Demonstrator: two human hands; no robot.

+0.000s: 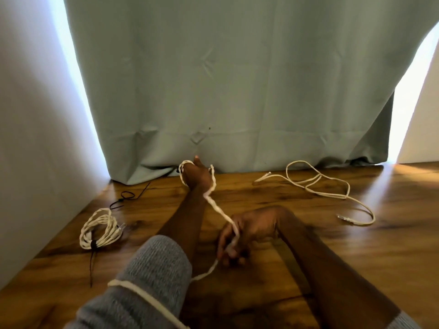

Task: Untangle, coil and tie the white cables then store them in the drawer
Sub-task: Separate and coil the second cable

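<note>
Cable [219, 210]: white, being wound lengthwise along L forearm; long axis runs near-to-far, from sleeve [152, 269] at the elbow up to L hand [196, 174]. Turns loop round L hand between thumb and palm; one strand crosses the sleeve near the elbow. L hand raised, thumb up, fingers wrapped by cable; exact finger pose can't be told. R hand [247, 231], blurred, fingers curled, pinches the free strand, which slants from L hand down to R hand, then on toward the sleeve. Coil [101, 230]: 2nd white cable, already wound and tied w/ black tie, lies on floor [308, 257] at left, long axis slanting near-left to far-right. Loose cable [316, 186]: 3rd, uncoiled, sprawls on floor at right, mostly left-right. Spare tie [123, 198], black, on floor beyond coil. Curtain [225, 79] hangs behind.
</note>
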